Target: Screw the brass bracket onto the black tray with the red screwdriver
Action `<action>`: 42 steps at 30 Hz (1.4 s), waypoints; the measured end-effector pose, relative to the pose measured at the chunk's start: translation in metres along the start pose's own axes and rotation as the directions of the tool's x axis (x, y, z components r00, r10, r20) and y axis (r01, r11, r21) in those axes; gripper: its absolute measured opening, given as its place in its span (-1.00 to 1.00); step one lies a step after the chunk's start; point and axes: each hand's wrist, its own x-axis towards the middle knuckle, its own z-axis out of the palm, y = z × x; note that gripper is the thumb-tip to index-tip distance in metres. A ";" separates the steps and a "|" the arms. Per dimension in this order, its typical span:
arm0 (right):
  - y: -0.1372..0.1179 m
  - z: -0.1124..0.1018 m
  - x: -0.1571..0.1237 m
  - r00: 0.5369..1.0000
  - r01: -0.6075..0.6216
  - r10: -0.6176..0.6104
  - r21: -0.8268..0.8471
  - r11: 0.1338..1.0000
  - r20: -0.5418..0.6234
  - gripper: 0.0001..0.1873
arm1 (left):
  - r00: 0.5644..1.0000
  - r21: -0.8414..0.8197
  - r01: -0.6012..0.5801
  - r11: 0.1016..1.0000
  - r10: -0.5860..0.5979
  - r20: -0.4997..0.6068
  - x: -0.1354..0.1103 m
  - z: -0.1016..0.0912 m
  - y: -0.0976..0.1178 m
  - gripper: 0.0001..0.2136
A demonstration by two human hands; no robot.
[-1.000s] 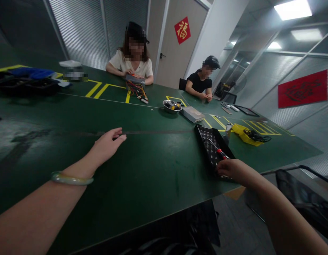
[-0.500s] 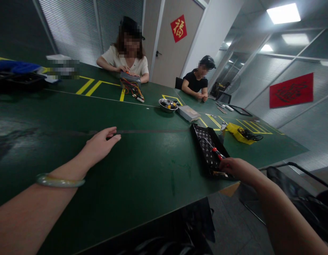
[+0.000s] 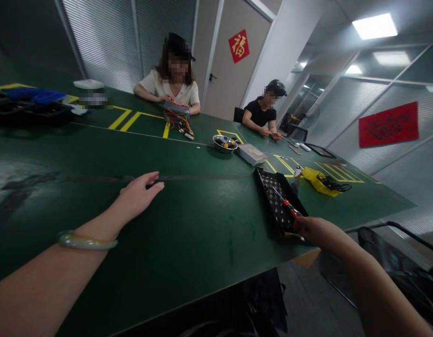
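At the near table edge, the left hand (image 3: 137,195) is spreading half open over the green work table (image 3: 188,243), fingers slightly curled, holding nothing, a pale green bangle (image 3: 87,241) circling its wrist. The right hand (image 3: 316,231) is curling loosely at the near corner of a black studded tray (image 3: 263,194), just beside a red-handled screwdriver (image 3: 291,209) lying in it; whether it has hold of anything is hidden. Farther along, a steel bowl (image 3: 224,144) is sitting near a grey box (image 3: 250,154), and a seated co-worker (image 3: 172,89) is handling a wired grey unit (image 3: 176,108).
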 end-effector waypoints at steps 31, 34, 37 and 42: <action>0.007 0.005 -0.001 0.980 0.191 -0.196 0.118 0.974 0.034 -0.67 | 0.999 0.015 0.026 1.000 -0.026 0.032 -0.009 -0.005 0.014 -0.45; 0.012 0.013 -0.001 0.978 0.207 -0.209 0.122 0.971 0.002 -0.66 | 0.999 0.013 0.034 0.999 -0.034 0.042 -0.010 -0.006 0.015 -0.45; 0.016 0.022 0.000 0.978 0.208 -0.206 0.120 0.971 -0.032 -0.69 | 0.999 0.001 0.014 1.000 -0.014 0.031 -0.009 -0.006 0.014 -0.45; 0.014 0.031 -0.004 0.964 0.241 -0.229 0.080 0.967 -0.137 -0.70 | 0.999 0.007 0.014 1.000 -0.014 0.034 -0.008 -0.005 0.012 -0.45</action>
